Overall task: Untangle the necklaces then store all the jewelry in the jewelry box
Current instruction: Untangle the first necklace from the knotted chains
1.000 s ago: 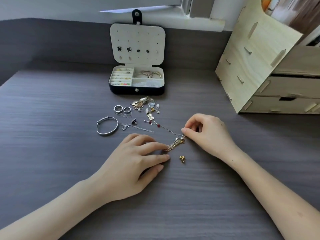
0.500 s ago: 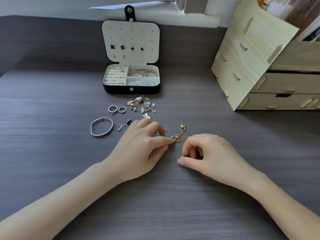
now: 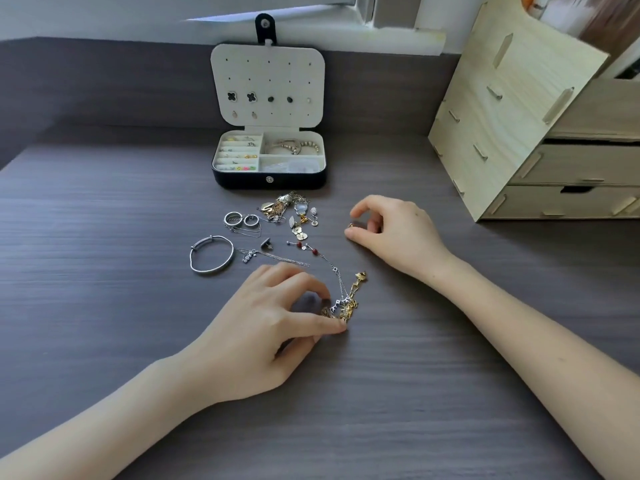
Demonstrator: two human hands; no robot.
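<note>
A tangle of gold and silver necklace chains lies on the dark desk. My left hand pinches its near end between thumb and forefinger. My right hand is farther back and to the right, its fingers curled round a small gold piece at the fingertips. The black jewelry box stands open at the back, earrings pinned in its lid, small items in its compartments. Loose jewelry lies before it: a heap of charms and earrings, two rings, a silver bangle and a thin silver chain.
A pale wooden drawer unit stands at the right rear of the desk. A raised dark ledge runs along the back wall behind the box.
My right hand picked up the small gold piece beside the tangle and carried it back and to the right, toward the box. My left hand stayed on the tangle.
</note>
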